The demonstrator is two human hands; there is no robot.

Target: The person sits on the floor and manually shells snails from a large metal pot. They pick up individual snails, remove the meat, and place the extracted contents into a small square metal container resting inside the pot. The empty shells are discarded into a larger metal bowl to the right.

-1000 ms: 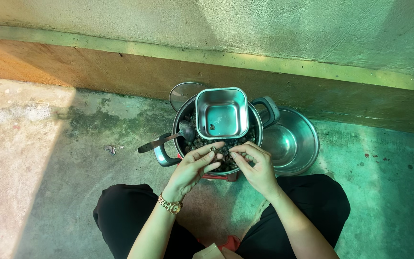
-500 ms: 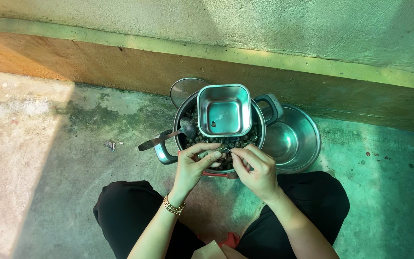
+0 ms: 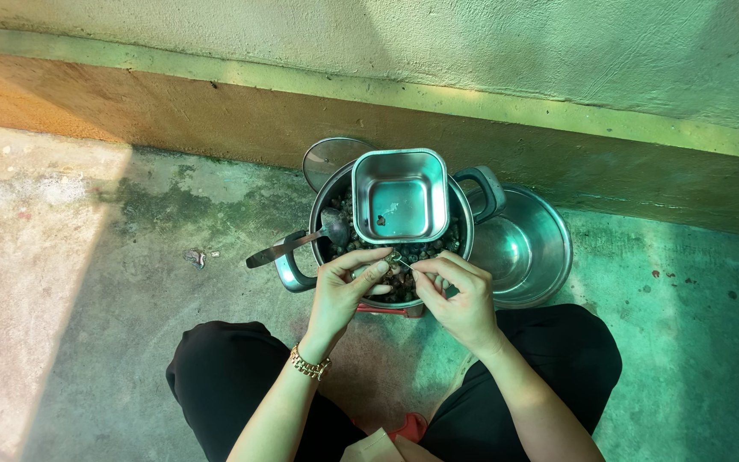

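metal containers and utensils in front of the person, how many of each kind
round pot with side handles, full of small dark pieces: 1
square tin resting on the pot: 1
round bowl beside the pot: 1
lid behind the pot: 1
spoon lying in the pot: 1
thin pin between both hands: 1
total: 6

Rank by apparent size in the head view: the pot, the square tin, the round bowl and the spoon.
1. Pot, largest, though the tin hides much of it.
2. Bowl, partly hidden behind the pot, so its place is unsure.
3. Square tin, sitting higher and nearer the camera, so it may look bigger than it is.
4. Spoon, smallest.
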